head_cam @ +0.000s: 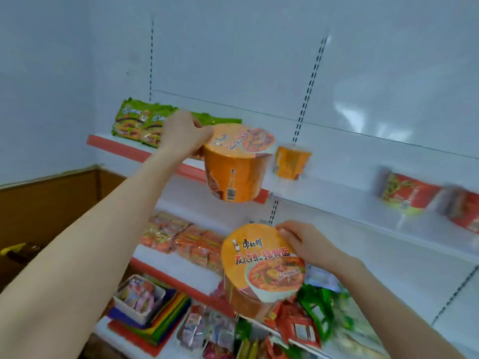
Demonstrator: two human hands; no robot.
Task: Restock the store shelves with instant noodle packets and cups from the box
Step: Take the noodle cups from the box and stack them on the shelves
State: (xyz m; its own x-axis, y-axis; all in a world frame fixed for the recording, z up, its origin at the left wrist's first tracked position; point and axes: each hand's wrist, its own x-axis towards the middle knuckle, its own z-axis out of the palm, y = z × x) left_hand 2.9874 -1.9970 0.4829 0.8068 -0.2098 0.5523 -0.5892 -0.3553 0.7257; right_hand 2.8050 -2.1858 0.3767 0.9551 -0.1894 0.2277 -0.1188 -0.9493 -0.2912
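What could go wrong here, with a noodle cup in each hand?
The left hand pinches its orange cup only at the lid rim, tilted and in mid-air, so it may slip and fall. Setting it down, it could knock the small orange cup already on the top shelf. The right hand grips its cup by the edge too.
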